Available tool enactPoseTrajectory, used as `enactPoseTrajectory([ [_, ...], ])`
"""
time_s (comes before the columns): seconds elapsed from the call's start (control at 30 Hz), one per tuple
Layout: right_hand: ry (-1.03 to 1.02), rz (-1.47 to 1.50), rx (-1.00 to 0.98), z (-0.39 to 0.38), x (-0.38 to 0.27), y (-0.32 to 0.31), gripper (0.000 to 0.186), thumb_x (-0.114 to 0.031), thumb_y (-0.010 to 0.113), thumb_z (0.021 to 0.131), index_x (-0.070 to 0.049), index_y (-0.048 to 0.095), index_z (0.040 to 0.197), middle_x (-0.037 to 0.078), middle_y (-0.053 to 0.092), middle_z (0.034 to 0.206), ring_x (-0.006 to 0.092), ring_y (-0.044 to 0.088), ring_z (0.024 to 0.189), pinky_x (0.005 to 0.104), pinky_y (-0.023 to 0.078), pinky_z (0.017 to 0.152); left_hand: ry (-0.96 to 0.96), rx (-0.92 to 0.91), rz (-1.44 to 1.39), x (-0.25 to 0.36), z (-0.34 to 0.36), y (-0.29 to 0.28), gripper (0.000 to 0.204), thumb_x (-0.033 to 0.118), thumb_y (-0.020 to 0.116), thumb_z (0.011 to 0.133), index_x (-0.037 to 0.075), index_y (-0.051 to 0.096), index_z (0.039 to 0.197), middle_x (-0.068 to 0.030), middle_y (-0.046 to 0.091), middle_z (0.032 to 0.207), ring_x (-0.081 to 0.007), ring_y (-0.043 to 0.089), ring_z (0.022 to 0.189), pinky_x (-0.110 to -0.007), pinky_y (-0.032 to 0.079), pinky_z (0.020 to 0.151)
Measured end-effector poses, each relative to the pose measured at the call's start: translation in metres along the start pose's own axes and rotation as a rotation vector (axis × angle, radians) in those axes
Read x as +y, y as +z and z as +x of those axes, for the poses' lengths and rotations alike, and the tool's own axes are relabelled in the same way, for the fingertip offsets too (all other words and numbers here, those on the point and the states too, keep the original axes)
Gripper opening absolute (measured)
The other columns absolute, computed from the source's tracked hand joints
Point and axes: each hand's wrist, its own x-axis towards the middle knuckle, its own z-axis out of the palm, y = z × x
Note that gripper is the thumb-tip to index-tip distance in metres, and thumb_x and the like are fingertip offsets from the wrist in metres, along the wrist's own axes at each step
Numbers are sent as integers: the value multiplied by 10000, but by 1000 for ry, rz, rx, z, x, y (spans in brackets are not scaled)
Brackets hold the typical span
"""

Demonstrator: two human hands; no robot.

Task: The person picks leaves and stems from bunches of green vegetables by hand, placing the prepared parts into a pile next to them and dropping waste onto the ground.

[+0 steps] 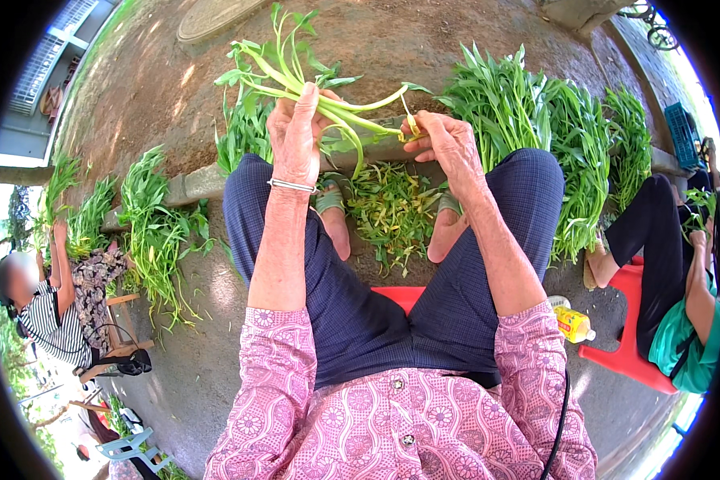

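Both hands (296, 132) (444, 140) grip leafy green stems (328, 100).

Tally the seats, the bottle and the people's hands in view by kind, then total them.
Red plastic stools: 2, one under the person, one at right
Yellow bottle: 1
Own hands: 2, left hand, right hand, both on a bunch of green stems
Total: 5
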Motion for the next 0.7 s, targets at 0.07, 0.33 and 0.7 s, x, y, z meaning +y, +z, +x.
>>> enactPoseTrajectory([
  [0.07, -40, -62, -28, 1, 2, -1, 311, -289, 546, 900, -20, 679, 982, 33, 655, 839, 96, 591, 637, 228, 493, 579, -1, -12, 9, -1, 0, 1, 232, 261, 580, 920, 30, 562, 928, -144, 643, 886, -237, 649, 821, -355, 534, 684],
  [0.33, 2, -189, -59, 0, -1, 1, 234, -210, 570, 857, -15, 696, 886, -8, 564, 614, 61, 518, 529, 211, 468, 523, -17, -45, 30, -1, -1, 1, 224, 257, 568, 928, 33, 556, 920, -146, 639, 887, -239, 648, 819, -352, 536, 679],
  [0.7, -177, -279, 205, 12, 6, -14, 218, -192, 580, 742, -6, 693, 746, 19, 558, 527, 81, 487, 480, 256, 400, 492, -25, 10, 51, 0, 0, -4, 226, 261, 567, 926, 35, 570, 926, -131, 642, 887, -215, 649, 792, -316, 532, 640],
])
